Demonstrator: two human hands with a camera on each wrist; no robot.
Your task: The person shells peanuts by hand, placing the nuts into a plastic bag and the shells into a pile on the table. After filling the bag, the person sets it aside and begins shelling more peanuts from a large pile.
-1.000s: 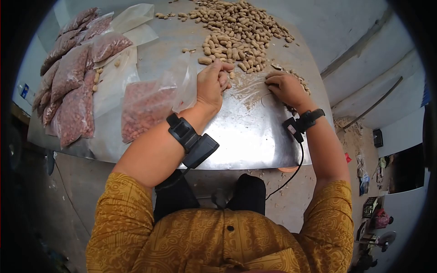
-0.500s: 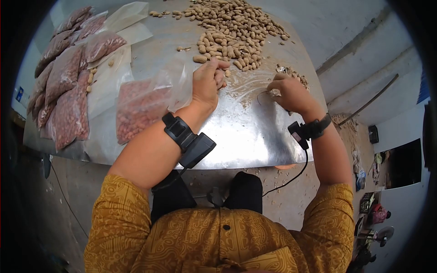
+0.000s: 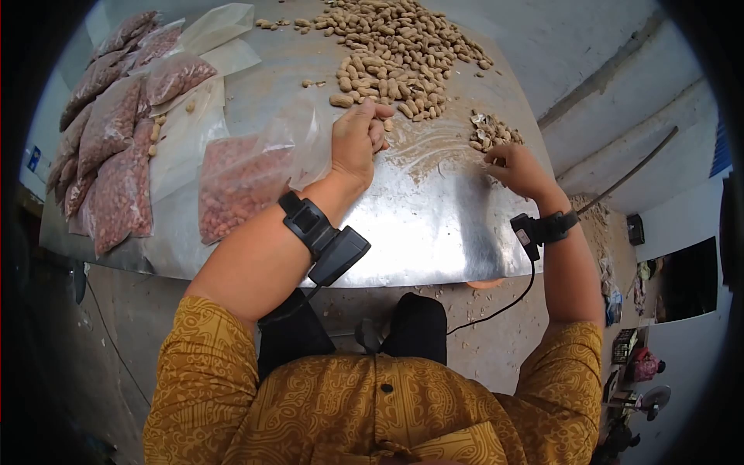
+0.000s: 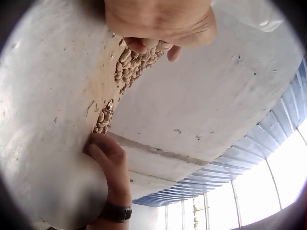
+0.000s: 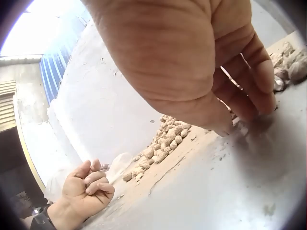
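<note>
A heap of unshelled peanuts [image 3: 403, 54] lies at the far side of the metal table [image 3: 434, 225]. My left hand [image 3: 358, 138] rests at the heap's near edge with its fingers curled; in the left wrist view its fingertips [image 4: 144, 45] pinch a pale peanut. My right hand [image 3: 513, 165] is at the table's right edge. Its fingers [image 5: 249, 103] point down and touch the metal beside a small pile of empty shells [image 3: 488, 130]. I see nothing held between them. From the right wrist view the left hand [image 5: 88, 189] looks like a fist.
A clear bag of reddish shelled peanuts [image 3: 240, 182] lies just left of my left hand, its mouth loose. Several filled bags [image 3: 108, 139] and empty plastic bags [image 3: 221, 35] cover the table's left side. The table's near edge is above my knees.
My right hand has moved away from the left hand to the right, over to the shell pile. The left hand has stayed by the peanut heap.
</note>
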